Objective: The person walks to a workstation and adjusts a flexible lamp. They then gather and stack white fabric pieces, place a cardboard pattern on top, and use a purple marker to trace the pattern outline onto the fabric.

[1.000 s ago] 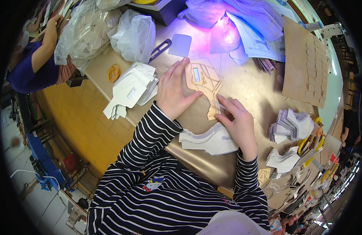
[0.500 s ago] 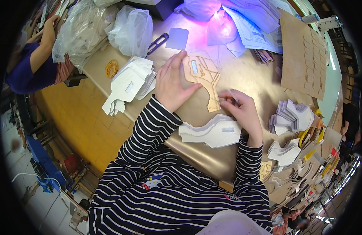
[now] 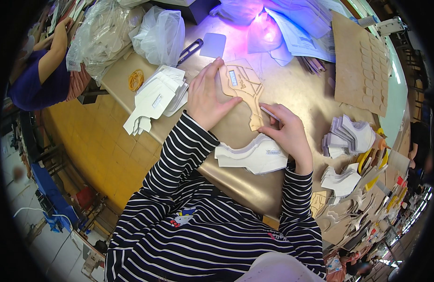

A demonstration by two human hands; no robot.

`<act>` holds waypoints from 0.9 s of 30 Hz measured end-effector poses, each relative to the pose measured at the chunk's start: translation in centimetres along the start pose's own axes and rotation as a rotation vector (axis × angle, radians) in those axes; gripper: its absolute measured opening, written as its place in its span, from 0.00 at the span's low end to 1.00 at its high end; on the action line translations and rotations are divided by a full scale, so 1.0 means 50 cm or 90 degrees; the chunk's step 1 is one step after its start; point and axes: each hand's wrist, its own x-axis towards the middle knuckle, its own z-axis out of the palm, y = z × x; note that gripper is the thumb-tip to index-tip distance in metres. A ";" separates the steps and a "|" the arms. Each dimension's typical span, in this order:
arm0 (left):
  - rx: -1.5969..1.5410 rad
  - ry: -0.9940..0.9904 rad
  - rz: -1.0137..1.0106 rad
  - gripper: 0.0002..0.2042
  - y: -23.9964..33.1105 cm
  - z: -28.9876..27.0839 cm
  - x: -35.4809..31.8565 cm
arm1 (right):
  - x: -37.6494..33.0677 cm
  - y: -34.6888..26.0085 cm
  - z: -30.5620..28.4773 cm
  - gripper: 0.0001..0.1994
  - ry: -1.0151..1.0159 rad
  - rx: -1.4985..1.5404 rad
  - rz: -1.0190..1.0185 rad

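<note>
A tan, flat template (image 3: 244, 83) with cut slots and a small pale label lies on the table in front of me. My left hand (image 3: 205, 96) rests flat along its left side, fingers extended and thumb reaching over its edge. At the template's narrow lower end, my right hand (image 3: 290, 131) pinches a slim, pale pen-like stick (image 3: 269, 113); its tip is hidden by the fingers. Just below my hands sits a stack of white curved pieces (image 3: 252, 156), the top one labelled. Another stack of white shaped pieces (image 3: 153, 98) lies left of my left hand.
Yellow rubber bands (image 3: 135, 80), a dark cutter (image 3: 190, 50) and clear plastic bags (image 3: 158, 35) lie at the far left. A brown sheet with round cuts (image 3: 360, 66) is at far right, above more white stacked pieces (image 3: 349, 136). Another person's arm (image 3: 57, 51) shows at upper left.
My right hand has shifted slightly left and the stick now lies closer to the template's lower edge. The template's narrow end shows a different, slimmer outline. My left hand stays nearly in place.
</note>
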 end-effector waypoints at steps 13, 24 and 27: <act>-0.016 0.002 -0.001 0.53 0.002 -0.003 0.001 | -0.001 -0.003 0.002 0.30 0.002 -0.003 0.010; -0.017 0.004 0.004 0.52 -0.002 -0.002 0.001 | 0.002 0.005 0.000 0.30 -0.005 -0.008 0.000; -0.014 0.001 0.000 0.51 -0.003 -0.001 0.000 | 0.003 0.005 -0.001 0.30 -0.010 -0.004 0.004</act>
